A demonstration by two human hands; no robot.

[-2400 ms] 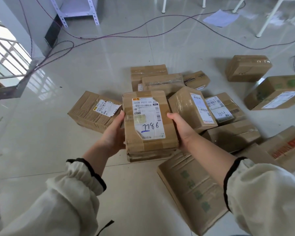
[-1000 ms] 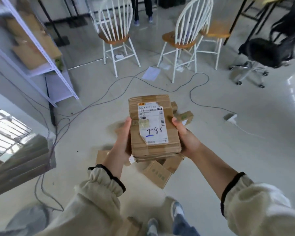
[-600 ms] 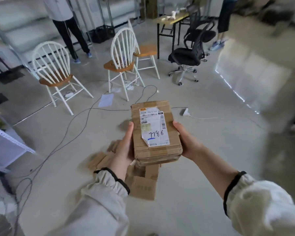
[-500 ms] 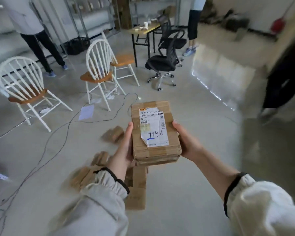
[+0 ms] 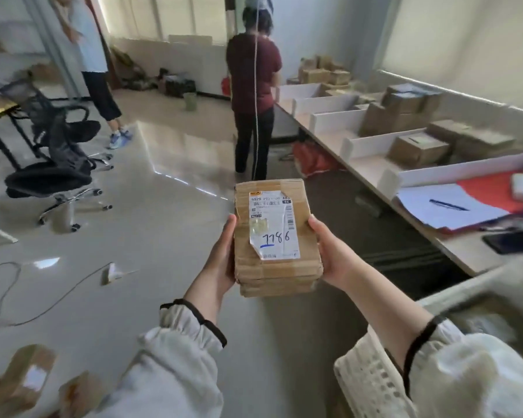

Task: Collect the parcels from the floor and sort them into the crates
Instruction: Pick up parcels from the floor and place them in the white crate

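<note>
Gripping a taped cardboard parcel (image 5: 272,273) by its long sides, the left hand (image 5: 221,260) and right hand (image 5: 329,254) hold it flat between them above the floor (image 5: 133,236). Their thumbs lie along its edges, with the fingers hidden underneath and the label up, marked 1786. Well off to the right, white crates (image 5: 372,143) on a desk (image 5: 465,251) hold other boxes (image 5: 417,149).

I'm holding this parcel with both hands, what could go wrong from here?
The person in the dark red top stands right by the white compartments, so you might bump them. The loose cable on the floor could catch a foot. The parcel has a label torn at its lower left corner; it may peel further.
</note>
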